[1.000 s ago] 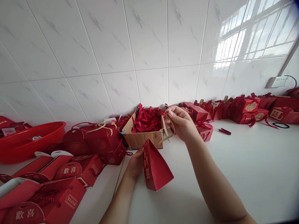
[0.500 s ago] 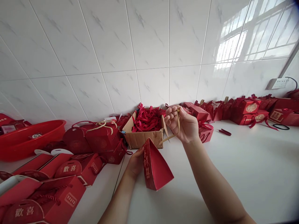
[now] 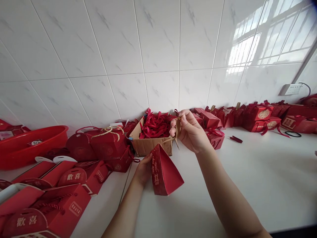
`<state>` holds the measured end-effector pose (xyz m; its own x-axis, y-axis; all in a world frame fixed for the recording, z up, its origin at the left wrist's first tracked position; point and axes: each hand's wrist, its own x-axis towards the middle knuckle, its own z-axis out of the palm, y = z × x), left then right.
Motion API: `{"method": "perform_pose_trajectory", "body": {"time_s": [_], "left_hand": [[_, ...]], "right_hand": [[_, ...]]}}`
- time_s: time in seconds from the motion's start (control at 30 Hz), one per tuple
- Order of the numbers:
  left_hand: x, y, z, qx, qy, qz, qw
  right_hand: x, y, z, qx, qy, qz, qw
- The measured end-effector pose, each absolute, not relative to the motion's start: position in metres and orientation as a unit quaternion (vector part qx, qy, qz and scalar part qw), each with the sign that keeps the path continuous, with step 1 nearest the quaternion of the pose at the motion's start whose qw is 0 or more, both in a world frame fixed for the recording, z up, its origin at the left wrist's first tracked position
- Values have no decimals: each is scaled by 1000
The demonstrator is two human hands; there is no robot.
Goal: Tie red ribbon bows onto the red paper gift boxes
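My left hand grips the left side of a red wedge-shaped gift box, which has gold characters on its narrow face and tapers to a point at the top. Most of the left fingers are hidden behind it. Up and to the right, my right hand pinches a gold ribbon between thumb and fingers. One length of the ribbon runs left toward the tip of the box, and a loose end hangs below the fingers. Just behind the gift box stands a cardboard box heaped with red ribbons.
Red gift boxes with rope handles crowd the left, near a red plastic basin. More gift boxes line the tiled wall at right. Red tweezers-like snips and a black ring lie on the white table.
My right hand has turned and shifted slightly left, and the ribbon now hangs from the fingertips with a loose end showing. The wedge-shaped box stays in my left hand, slightly higher.
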<state>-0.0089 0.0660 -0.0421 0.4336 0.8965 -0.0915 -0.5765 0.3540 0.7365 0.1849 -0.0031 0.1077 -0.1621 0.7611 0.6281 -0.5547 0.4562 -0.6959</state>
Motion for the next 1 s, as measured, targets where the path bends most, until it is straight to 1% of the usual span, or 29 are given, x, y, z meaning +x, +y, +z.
{"method": "perform_pose_trajectory", "body": {"time_s": [0.13,0.23,0.3,0.4,0.47,0.5,0.57,0.6,0.63,0.67,0.7,0.73,0.8,0.9,0.97,1.0], "left_hand": [[-5,68,-33,304,296,581,694],[0,64,-23,343,284,637,630],[5,58,-18,418,285,646,571],[15,49,-16,560,308,607,472],[18,44,-17,622,333,609,362],[19,41,-18,633,349,630,282],[16,32,-21,632,373,671,104],[14,27,-21,633,376,676,38],[12,21,-22,647,372,666,5],[10,16,-22,675,364,642,7],[9,11,-22,709,352,610,37],[9,6,-21,738,341,575,89],[12,2,-20,766,323,507,226],[17,3,-20,735,306,432,423],[18,7,-19,704,301,398,505],[18,8,-19,693,301,390,527]], "right_hand": [[190,-15,100,-145,-588,459,650],[200,-26,87,-185,-588,432,659],[206,-30,72,-201,-584,421,665],[207,-27,40,-242,-579,395,671],[203,-20,14,-289,-581,358,671],[200,-17,1,-310,-589,328,670],[194,-11,-21,-348,-641,223,647],[191,-10,-29,-358,-677,165,622],[188,-9,-36,-359,-706,120,599],[185,-10,-40,-355,-729,92,578],[184,-11,-43,-344,-748,77,563],[182,-12,-44,-331,-763,71,551],[181,-15,-43,-314,-788,61,526],[181,-18,-41,-308,-811,51,496],[181,-19,-41,-318,-814,76,479],[180,-18,-42,-330,-815,89,468]]}}
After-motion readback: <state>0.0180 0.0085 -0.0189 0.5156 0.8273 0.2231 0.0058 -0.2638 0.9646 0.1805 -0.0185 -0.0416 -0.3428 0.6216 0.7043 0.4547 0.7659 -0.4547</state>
